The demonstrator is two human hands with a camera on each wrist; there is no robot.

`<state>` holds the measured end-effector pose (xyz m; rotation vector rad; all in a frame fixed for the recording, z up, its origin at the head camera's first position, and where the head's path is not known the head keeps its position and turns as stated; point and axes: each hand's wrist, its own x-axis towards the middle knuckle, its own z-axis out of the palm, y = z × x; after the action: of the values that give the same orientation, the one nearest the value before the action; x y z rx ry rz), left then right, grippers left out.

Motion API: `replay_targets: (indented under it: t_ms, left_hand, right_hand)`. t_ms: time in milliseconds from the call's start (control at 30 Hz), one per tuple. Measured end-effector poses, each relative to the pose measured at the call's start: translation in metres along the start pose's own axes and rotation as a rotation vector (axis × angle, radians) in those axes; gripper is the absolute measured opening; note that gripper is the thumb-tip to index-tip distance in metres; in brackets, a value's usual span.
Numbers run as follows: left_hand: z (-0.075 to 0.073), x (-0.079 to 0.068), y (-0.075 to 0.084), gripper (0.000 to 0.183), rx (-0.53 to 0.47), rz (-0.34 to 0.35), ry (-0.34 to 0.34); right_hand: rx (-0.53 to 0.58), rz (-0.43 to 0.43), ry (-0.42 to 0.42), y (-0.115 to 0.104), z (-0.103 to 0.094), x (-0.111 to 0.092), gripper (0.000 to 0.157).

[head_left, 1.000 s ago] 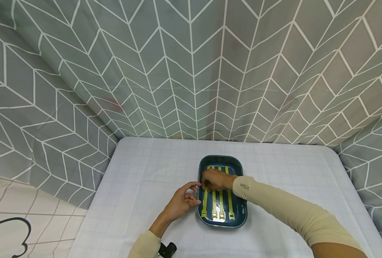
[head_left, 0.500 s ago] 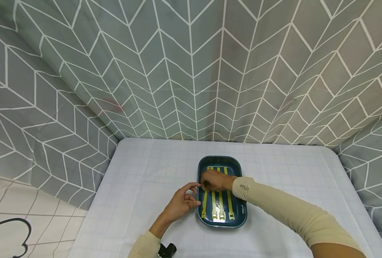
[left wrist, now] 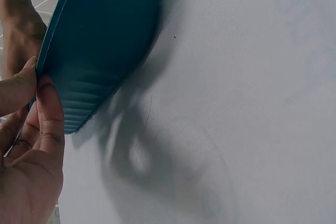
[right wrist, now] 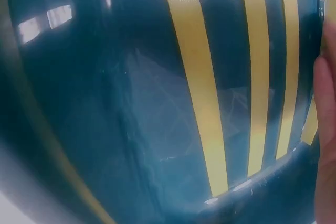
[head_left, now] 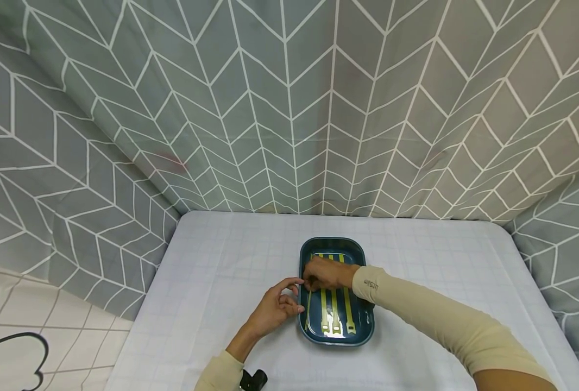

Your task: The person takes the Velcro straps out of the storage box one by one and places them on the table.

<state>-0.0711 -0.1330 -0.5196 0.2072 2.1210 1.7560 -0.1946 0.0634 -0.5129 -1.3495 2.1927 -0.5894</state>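
Clearly, we see the left hand (head_left: 274,308) pinching the rim of the blue tray (head_left: 338,340); inside this tray, the right hand (head_left: 326,272) grips one yellow strap (head_left: 308,310), while three other straps (head_left: 335,310) lie flat.

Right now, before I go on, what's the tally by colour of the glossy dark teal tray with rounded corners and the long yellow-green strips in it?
Yellow-green, long narrow strips: 4
Dark teal, glossy tray with rounded corners: 1
Total: 5
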Motion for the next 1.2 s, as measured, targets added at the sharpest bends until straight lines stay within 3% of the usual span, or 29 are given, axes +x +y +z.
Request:
replay_targets:
  t_ms: [433, 800, 1000, 1200]
  left_hand:
    - [0.001, -0.001, 0.000, 0.057, -0.012, -0.005, -0.003]
    - [0.001, 0.000, 0.000, 0.057, -0.010, -0.007, -0.007]
    - [0.000, 0.000, 0.000, 0.057, -0.034, -0.005, -0.025]
    - [0.000, 0.000, 0.001, 0.057, -0.031, -0.010, -0.023]
  right_hand:
    - [-0.080, -0.024, 0.049, -0.001, -0.010, -0.010, 0.010]
    - [-0.039, -0.027, 0.050, -0.005, -0.025, -0.021, 0.010]
    - [-0.092, -0.070, 0.112, -0.008, -0.034, -0.025, 0.008]
    - [-0.073, -0.120, 0.166, -0.010, -0.042, -0.030, 0.007]
